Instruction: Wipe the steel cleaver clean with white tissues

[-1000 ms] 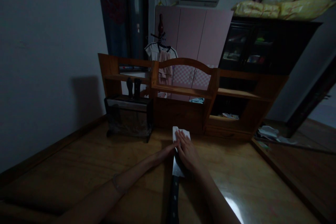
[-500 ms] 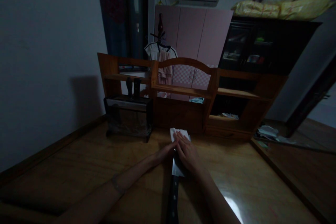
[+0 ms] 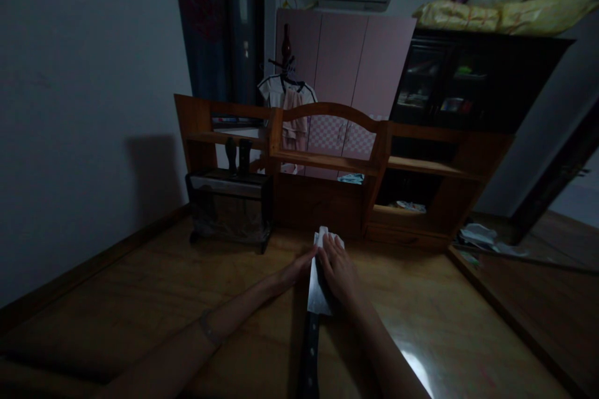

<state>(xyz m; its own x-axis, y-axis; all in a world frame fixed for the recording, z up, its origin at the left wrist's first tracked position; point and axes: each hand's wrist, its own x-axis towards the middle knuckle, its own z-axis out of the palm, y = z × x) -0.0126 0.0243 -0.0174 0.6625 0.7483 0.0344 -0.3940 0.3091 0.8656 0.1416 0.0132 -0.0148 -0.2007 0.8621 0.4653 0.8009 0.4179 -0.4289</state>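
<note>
A kitchen knife (image 3: 320,293) with a broad steel blade and a black riveted handle lies on the wooden tabletop, its handle towards me. A white tissue (image 3: 324,234), crumpled, covers the far end of the blade. Over it lies my right hand (image 3: 340,271), fingers stretched forward and pressing the tissue against the blade. My left hand (image 3: 296,269) reaches in from the left, low beside the blade, with its fingertips at the blade's left edge and the tissue. Its fingers look straight, though their tips are partly hidden behind the right hand.
A knife block (image 3: 229,209) with dark handles sticking up stands at the back left. Behind it runs a wooden shelf unit (image 3: 322,199) along the table's (image 3: 243,324) far edge. A raised wooden rim (image 3: 496,312) borders the right side.
The tissue and my right hand have shifted slightly right, and the tissue is more bunched. More of the blade shows beside the right hand. My left hand has barely moved.
</note>
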